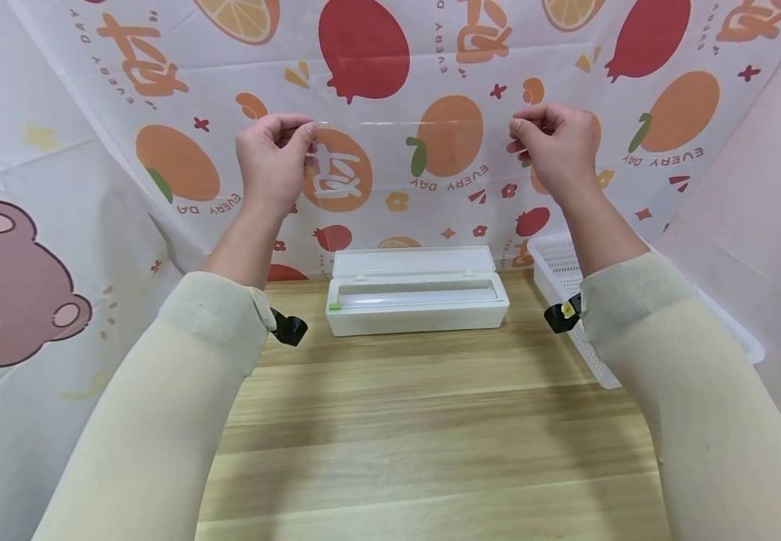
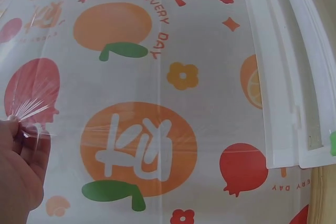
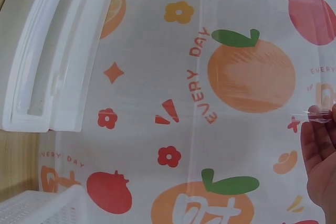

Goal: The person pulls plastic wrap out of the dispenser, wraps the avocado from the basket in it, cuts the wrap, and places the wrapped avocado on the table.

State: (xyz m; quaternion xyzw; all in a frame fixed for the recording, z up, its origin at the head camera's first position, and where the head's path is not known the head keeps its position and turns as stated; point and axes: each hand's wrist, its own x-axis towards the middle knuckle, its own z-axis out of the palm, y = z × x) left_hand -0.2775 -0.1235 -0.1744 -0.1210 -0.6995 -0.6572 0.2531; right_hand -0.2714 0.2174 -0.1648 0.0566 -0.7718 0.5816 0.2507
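Your left hand (image 1: pixel 272 155) and right hand (image 1: pixel 558 150) each pinch clear film (image 1: pixel 400 135), fingertips together on it; sheet stretched between them, above the open white box (image 1: pixel 419 322) on the desk (image 1: pixel 431 443).

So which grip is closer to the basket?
Right. In the head view, the right grip is up above the far end of the basket; the left grip is farther off, past the left end of the box.

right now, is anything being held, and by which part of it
A sheet of clear film: the left hand pinches it at its upper left corner, the right hand at its upper right corner.
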